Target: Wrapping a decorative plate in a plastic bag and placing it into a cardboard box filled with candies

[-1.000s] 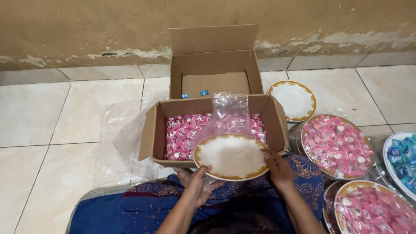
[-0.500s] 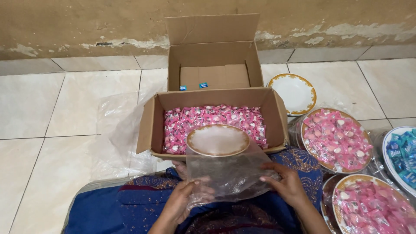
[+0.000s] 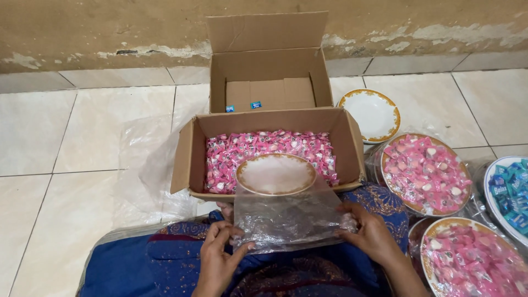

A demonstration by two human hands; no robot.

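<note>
Seen from above, looking down at the lap. Forearms cut off by the lower edge; lap covered by blue patterned cloth (image 3: 165,264). Left hand (image 3: 217,258) with its grip pinched on the lower left edge of a clear plastic bag (image 3: 289,217), right hand (image 3: 371,236) with its grip closed on the right edge of the same bag. Bag stretched between both hands, just over the lap. Hard to say whether the bag mouth is open or flat, because of the wrinkles and shine. Through the upper part of the bag, the near rim of a white plate with gold rim (image 3: 276,173), lying on pink wrapped candies (image 3: 258,146) in a cardboard box (image 3: 190,157); part of the candies hidden under this plate.

Behind, a second cardboard box (image 3: 269,71), open, with two small blue candies (image 3: 242,106) at the bottom. To the right on the tiled floor (image 3: 66,143): an empty plate (image 3: 369,113), a plate of pink candies (image 3: 423,173), one more such plate (image 3: 476,258) cut off by the lower edge, and a plate of blue candies (image 3: 511,195) cut off by the right edge. Loose clear plastic sheet (image 3: 146,165) left of the box.

Compared with half a second before: bag pulled a little flatter, plate in the same place.
</note>
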